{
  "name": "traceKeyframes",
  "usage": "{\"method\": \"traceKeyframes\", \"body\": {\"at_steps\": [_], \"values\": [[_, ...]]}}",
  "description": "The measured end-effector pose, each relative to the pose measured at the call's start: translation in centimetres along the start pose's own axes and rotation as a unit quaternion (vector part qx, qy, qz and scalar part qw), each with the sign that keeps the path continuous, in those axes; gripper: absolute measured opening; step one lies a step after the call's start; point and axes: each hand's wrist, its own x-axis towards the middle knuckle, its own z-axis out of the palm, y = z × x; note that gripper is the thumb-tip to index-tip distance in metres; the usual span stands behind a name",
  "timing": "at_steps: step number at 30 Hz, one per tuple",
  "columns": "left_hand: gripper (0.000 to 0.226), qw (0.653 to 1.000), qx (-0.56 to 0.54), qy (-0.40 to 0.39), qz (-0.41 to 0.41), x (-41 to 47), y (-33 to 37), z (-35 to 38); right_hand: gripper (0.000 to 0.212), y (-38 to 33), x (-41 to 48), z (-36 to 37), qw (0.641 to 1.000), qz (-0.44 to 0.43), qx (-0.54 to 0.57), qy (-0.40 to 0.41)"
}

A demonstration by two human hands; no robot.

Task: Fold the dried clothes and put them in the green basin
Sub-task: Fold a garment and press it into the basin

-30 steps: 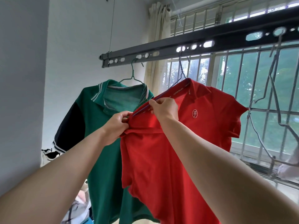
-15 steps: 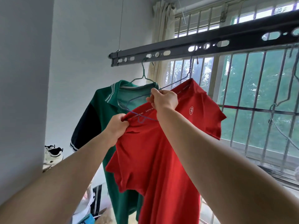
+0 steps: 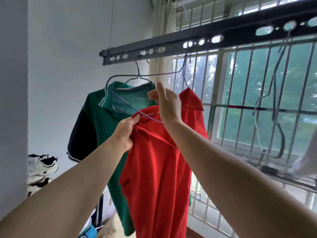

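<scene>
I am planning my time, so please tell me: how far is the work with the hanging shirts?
Done: nothing folded shows; the green basin is out of view. In hand: the left hand grips the red shirt at its collar, the right hand is by the blue hanger, whose one end is already out. Left: free it, take down the green shirt, fold both, put them in the basin.

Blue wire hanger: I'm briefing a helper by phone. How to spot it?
Find the dark perforated drying rail across the barred window. Of two shirt hangers hooked there, the blue wire hanger is the right one, half bare, one end inside the red polo shirt.
</scene>
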Motion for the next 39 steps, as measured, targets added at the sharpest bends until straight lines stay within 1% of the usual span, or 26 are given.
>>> {"method": "traceKeyframes", "body": {"at_steps": [2, 4, 5, 6, 7, 9, 11, 13, 15, 16, 18, 21, 22, 24, 25, 28, 30, 33, 36, 38, 39], "values": [[0.022, 1.000, 0.004, -0.009, 0.005, 0.0, 0.1, 0.3, 0.030, 2.0, -0.7, -1.2, 0.996, -0.008, -0.058, 0.066], [0.022, 1.000, 0.022, -0.011, 0.012, 0.1, -0.1, 0.7, 0.017, 4.1, -1.2, -2.7, 0.981, 0.011, -0.144, 0.130], [0.020, 0.999, 0.031, -0.009, 0.015, 0.1, -0.3, 0.8, 0.021, 5.3, -1.1, -3.5, 0.973, 0.037, -0.179, 0.144], [0.019, 0.999, 0.038, -0.008, 0.015, 0.2, -0.5, 0.9, 0.032, 6.4, -1.1, -4.2, 0.967, 0.076, -0.202, 0.136], [0.017, 0.999, 0.042, -0.009, 0.012, 0.2, -0.8, 0.9, 0.046, 7.6, -1.0, -4.9, 0.963, 0.123, -0.215, 0.108], [0.015, 0.999, 0.045, -0.012, 0.002, 0.3, -1.4, 1.0, 0.067, 9.9, -1.2, -5.8, 0.954, 0.208, -0.216, 0.029], [0.014, 0.998, 0.053, -0.018, -0.004, 0.3, -2.1, 1.2, 0.080, 11.7, -2.3, -6.1, 0.947, 0.267, -0.173, -0.040], [0.014, 0.998, 0.055, -0.027, -0.010, 0.1, -2.9, 1.4, 0.080, 13.0, -3.6, -6.2, 0.942, 0.293, -0.146, -0.069], [0.014, 0.997, 0.057, -0.040, -0.020, -0.1, -3.7, 1.4, 0.074, 14.4, -4.7, -6.4, 0.936, 0.307, -0.143, -0.090], [0.014, 0.996, 0.063, -0.050, -0.027, -0.1, -4.1, 1.4, 0.070, 15.0, -5.3, -6.4, 0.932, 0.318, -0.137, -0.111], [0.013, 0.994, 0.078, -0.067, -0.040, -0.2, -4.7, 1.3, 0.063, 15.7, -6.7, -6.6, 0.917, 0.338, -0.116, -0.180], [0.014, 0.990, 0.091, -0.082, -0.067, -0.4, -5.1, 0.6, 0.059, 16.4, -9.5, -6.6, 0.874, 0.365, -0.101, -0.305], [0.015, 0.988, 0.099, -0.091, -0.074, -0.6, -5.3, 0.3, 0.061, 16.8, -10.6, -6.5, 0.859, 0.373, -0.093, -0.337], [0.016, 0.983, 0.120, -0.107, -0.086, -1.1, -6.0, -0.3, 0.067, 17.6, -12.8, -6.2, 0.836, 0.393, -0.070, -0.376], [0.015, 0.981, 0.126, -0.114, -0.094, -1.4, -6.3, -0.5, 0.065, 18.0, -13.6, -6.2, 0.832, 0.394, -0.066, -0.384], [0.016, 0.972, 0.139, -0.139, -0.126, -2.4, -7.6, -1.1, 0.038, 19.0, -16.0, -6.2, 0.828, 0.405, -0.043, -0.385], [0.016, 0.965, 0.152, -0.161, -0.142, -3.0, -8.5, -1.7, 0.031, 20.1, -17.3, -6.3, 0.832, 0.402, -0.033, -0.382], [0.015, 0.957, 0.159, -0.182, -0.159, -3.9, -9.9, -2.4, 0.032, 21.5, -19.5, -6.7, 0.824, 0.403, -0.062, -0.394], [0.014, 0.958, 0.154, -0.174, -0.170, -4.5, -11.3, -3.4, 0.029, 22.8, -21.6, -7.7, 0.810, 0.417, -0.113, -0.396], [0.013, 0.955, 0.189, -0.158, -0.166, -4.6, -11.9, -4.4, 0.029, 23.6, -22.7, -8.7, 0.808, 0.429, -0.142, -0.379], [0.014, 0.951, 0.218, -0.145, -0.164, -4.6, -12.3, -4.9, 0.035, 24.0, -23.3, -9.5, 0.808, 0.437, -0.161, -0.360]]}}
